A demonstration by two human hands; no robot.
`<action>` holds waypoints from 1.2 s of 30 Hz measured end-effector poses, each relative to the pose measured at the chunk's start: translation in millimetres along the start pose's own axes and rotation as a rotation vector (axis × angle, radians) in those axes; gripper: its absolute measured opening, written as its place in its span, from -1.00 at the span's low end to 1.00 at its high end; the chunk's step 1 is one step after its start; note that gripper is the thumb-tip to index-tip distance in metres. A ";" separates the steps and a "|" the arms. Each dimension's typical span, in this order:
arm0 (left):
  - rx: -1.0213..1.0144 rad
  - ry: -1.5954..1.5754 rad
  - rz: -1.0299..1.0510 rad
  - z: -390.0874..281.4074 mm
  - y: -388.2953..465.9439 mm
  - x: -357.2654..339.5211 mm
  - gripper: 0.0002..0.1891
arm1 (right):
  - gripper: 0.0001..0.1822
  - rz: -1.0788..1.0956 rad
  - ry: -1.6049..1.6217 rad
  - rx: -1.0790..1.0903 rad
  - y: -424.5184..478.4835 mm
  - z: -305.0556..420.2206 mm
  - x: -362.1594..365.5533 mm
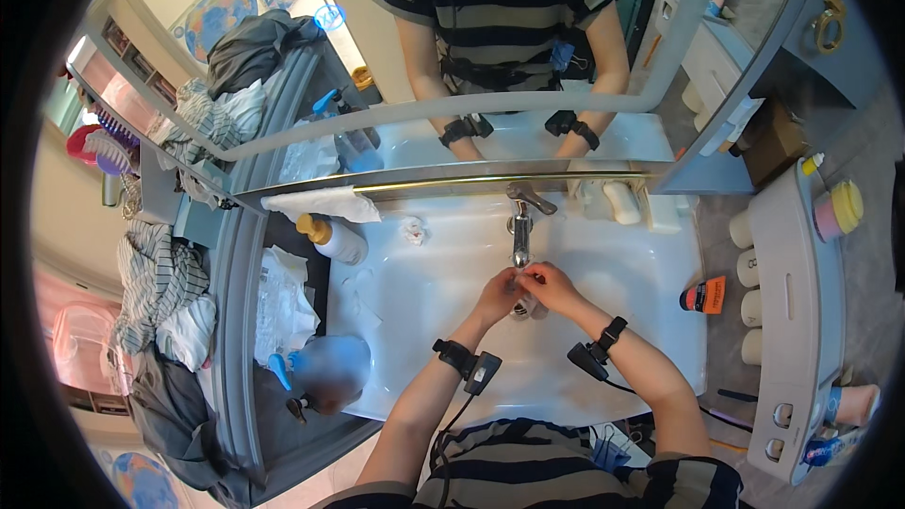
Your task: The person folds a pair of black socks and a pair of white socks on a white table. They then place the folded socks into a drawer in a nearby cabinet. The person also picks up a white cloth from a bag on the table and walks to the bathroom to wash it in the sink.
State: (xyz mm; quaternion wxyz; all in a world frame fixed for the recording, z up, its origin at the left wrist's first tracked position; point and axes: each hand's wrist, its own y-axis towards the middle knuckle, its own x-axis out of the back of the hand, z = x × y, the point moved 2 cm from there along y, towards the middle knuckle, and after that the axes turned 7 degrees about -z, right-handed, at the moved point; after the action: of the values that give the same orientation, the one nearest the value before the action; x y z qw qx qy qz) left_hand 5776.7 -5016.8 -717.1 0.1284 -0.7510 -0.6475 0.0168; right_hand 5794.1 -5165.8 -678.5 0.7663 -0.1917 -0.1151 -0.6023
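My left hand (pixel 499 295) and my right hand (pixel 556 288) meet just below the spout of a chrome faucet (pixel 521 232), over a white washbasin (pixel 438 339). Their fingertips are close together and bent inward. Something small and pale may be between them, but the fingers hide it. A blurry, whitish shape hangs just under the hands, beside the metal drain (pixel 521 309); whether it is cloth, water or a reflection is unclear. Each wrist wears a black strap with a small device.
On the basin's back ledge lie a crumpled tissue (pixel 413 231) and a soap bar (pixel 622 202). A white pump bottle (pixel 341 240) and a blue-topped pump bottle (pixel 329 367) stand left. A white drawer unit (pixel 792 311) with several cups is right. The mirror (pixel 509 127) spans the back.
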 end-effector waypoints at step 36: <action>-0.022 0.421 -0.102 -17.0 12.7 -11.7 -0.81 | -0.65 -0.454 -0.568 0.819 -15.9 133.4 73.5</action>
State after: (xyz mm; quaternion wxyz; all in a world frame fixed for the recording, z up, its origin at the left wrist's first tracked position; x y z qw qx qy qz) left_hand 5790.4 -5032.7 -705.0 0.2534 -0.7055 -0.6437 -0.1540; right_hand 5804.2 -5176.0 -526.0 0.5677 -0.0030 -0.5812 -0.5830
